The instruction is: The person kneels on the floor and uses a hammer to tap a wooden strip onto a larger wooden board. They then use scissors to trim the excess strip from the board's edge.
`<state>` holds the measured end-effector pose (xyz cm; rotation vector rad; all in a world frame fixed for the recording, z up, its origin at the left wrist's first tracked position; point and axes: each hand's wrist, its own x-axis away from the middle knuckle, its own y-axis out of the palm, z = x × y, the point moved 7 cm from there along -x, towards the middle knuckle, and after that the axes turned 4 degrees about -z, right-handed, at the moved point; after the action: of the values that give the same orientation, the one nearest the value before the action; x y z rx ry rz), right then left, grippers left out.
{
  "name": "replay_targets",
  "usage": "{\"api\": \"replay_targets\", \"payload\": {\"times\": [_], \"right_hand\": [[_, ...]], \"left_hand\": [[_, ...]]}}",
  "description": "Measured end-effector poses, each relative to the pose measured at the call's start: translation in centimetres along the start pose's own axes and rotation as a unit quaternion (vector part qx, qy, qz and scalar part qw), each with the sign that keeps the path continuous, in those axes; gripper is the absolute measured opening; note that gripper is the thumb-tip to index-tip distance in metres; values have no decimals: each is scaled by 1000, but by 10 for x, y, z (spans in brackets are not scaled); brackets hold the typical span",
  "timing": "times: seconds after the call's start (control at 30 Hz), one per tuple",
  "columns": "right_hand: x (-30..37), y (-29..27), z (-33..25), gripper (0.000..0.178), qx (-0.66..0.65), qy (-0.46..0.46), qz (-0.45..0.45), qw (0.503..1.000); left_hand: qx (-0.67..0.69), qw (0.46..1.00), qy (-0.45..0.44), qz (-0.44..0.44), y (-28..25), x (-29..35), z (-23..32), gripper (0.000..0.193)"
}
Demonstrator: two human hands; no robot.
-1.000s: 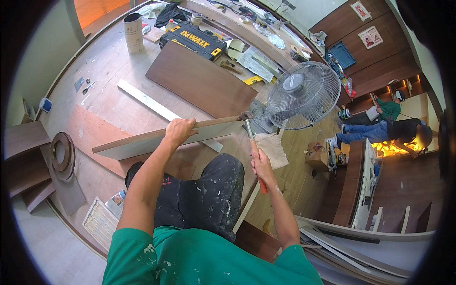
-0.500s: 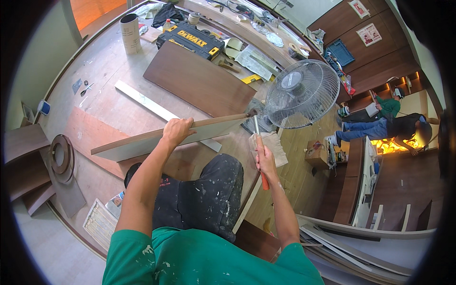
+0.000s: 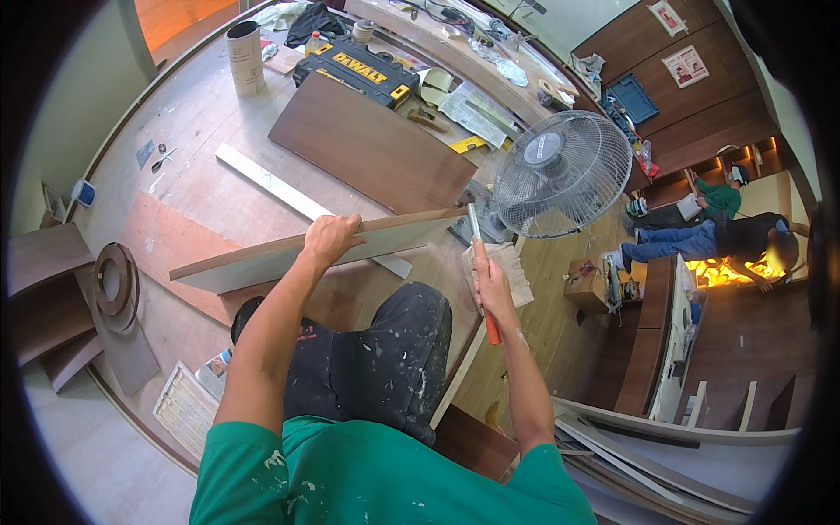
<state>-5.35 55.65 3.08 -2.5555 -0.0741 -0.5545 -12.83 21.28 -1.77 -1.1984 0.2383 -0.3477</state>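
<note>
My left hand (image 3: 332, 240) is closed over the upper edge of a long panel (image 3: 236, 272), which stands on its edge, slanting up to the right. Its top edge is brown and the side facing me is pale. My right hand (image 3: 493, 287) grips a hammer (image 3: 475, 229) by its orange-brown handle. The hammer's metal shaft points away from me beside the panel's far right end; its head is hard to make out. Beyond the panel lie a flat dark brown board (image 3: 372, 144) and a white strip (image 3: 271, 182), which passes behind the panel.
A round fan (image 3: 563, 173) stands close to the hammer. Farther back are a black-and-yellow tool case (image 3: 357, 73), a cardboard tube (image 3: 246, 61) and a yellow level (image 3: 468, 144). Scissors (image 3: 161, 158) lie at left. Two people (image 3: 719, 198) work at far right, near a cardboard box (image 3: 588, 284).
The hammer and my right hand have shifted very slightly. My left hand keeps its hold on the panel, and the whole view has moved a little.
</note>
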Motion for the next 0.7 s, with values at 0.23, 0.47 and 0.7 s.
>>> {"api": "replay_targets", "payload": {"times": [0.23, 0.47, 0.7], "right_hand": [[18, 24, -14, 39, -3, -37, -33, 999], [15, 33, -23, 42, 70, -50, -52, 995], [20, 57, -41, 42, 98, -68, -92, 989]], "left_hand": [[1, 1000, 2, 3, 1, 1, 1, 43], [-5, 1000, 6, 9, 4, 4, 5, 44], [0, 1000, -4, 0, 4, 2, -3, 43]]}}
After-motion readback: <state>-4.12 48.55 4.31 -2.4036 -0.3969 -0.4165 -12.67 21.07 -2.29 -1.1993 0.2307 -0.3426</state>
